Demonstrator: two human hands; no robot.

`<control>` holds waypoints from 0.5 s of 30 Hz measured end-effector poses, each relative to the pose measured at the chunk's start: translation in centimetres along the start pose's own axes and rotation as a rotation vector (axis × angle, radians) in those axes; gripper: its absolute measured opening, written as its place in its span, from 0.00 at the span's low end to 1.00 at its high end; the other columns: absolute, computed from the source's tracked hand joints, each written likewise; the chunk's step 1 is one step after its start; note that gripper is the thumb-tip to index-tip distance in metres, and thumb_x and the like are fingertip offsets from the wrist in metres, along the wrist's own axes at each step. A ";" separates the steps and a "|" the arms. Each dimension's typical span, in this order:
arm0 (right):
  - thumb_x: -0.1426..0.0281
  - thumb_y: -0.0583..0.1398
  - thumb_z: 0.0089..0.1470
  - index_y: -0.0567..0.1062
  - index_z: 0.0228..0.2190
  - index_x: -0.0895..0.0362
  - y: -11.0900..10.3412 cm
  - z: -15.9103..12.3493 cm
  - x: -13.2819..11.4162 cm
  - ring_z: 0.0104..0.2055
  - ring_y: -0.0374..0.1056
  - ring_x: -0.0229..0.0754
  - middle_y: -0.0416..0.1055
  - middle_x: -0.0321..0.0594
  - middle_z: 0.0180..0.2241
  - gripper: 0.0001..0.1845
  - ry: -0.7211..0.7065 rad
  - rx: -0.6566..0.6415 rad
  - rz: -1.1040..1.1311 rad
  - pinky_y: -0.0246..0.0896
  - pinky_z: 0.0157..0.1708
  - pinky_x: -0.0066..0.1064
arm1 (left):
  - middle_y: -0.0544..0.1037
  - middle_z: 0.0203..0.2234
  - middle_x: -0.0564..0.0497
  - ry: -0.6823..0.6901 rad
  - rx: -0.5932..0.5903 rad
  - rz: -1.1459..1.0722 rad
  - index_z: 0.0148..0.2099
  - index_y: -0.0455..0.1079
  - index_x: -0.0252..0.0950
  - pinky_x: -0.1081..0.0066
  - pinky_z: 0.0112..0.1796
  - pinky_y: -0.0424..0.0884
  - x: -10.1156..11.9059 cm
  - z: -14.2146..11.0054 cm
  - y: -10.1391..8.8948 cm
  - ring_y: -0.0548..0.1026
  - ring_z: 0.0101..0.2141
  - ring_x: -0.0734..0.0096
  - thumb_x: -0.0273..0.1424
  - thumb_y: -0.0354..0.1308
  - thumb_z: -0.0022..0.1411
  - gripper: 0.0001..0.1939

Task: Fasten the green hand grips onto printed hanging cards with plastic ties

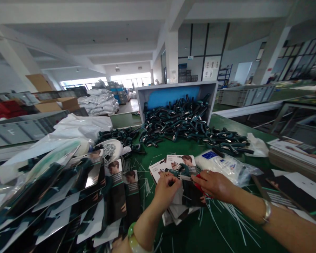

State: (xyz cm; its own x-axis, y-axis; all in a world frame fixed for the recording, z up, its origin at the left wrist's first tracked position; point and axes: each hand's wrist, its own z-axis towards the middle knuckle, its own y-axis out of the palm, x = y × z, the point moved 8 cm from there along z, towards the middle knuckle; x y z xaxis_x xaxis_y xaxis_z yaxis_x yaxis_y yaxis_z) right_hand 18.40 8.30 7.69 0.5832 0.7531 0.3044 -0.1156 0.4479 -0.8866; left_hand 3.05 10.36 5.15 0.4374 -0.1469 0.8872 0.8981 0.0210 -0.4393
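My left hand (166, 188) is pinched closed on the near edge of a teal hand gripper (183, 170) that lies on a printed backing card (173, 162). My right hand (215, 185) is closed round a red-handled tool (199, 183), whose tip points left at the hand gripper. I cannot tell what kind of tool it is. The card tops a small loose stack on the green table (216, 232). A green bangle is on my left wrist and a metal bracelet on my right.
A big pile of teal hand grippers (189, 130) spills from a tipped grey crate (213, 92) behind. Finished carded packs (68, 189) are heaped at left. A clear plastic bag (226, 165) lies beside my right hand, card stacks (292, 151) at right, and thin white strips (226, 218) litter the table.
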 end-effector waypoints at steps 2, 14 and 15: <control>0.74 0.51 0.52 0.68 0.45 0.59 0.4 -0.2 0.2 0.28 0.65 0.39 0.70 0.43 0.29 0.17 -0.041 -0.001 0.029 0.57 0.25 0.28 | 0.69 0.32 0.50 0.007 0.025 -0.002 0.23 0.68 0.35 0.67 0.43 0.61 -0.1 -0.1 0.0 0.67 0.39 0.67 0.33 0.54 0.52 0.09; 0.75 0.54 0.47 0.70 0.45 0.61 0.6 0.0 0.2 0.33 0.70 0.42 0.73 0.45 0.32 0.21 0.088 -0.116 0.349 0.63 0.31 0.29 | 0.67 0.31 0.50 0.088 0.126 -0.096 0.23 0.65 0.35 0.67 0.41 0.62 -0.2 -0.6 -0.7 0.66 0.37 0.68 0.31 0.52 0.54 0.09; 0.75 0.54 0.47 0.70 0.44 0.60 0.8 0.2 0.2 0.34 0.70 0.42 0.74 0.45 0.33 0.20 0.104 -0.124 0.383 0.63 0.33 0.29 | 0.67 0.31 0.50 0.094 0.126 -0.106 0.23 0.65 0.35 0.67 0.41 0.62 -0.2 -0.6 -0.8 0.66 0.37 0.68 0.31 0.52 0.54 0.09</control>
State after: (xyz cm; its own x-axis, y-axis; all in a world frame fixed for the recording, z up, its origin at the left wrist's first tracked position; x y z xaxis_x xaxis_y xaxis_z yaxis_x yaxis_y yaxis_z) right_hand 18.30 8.84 7.13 0.5959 0.7983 -0.0873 -0.2462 0.0782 -0.9661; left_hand 2.24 9.74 5.19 0.3388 -0.2468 0.9079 0.9402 0.1236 -0.3172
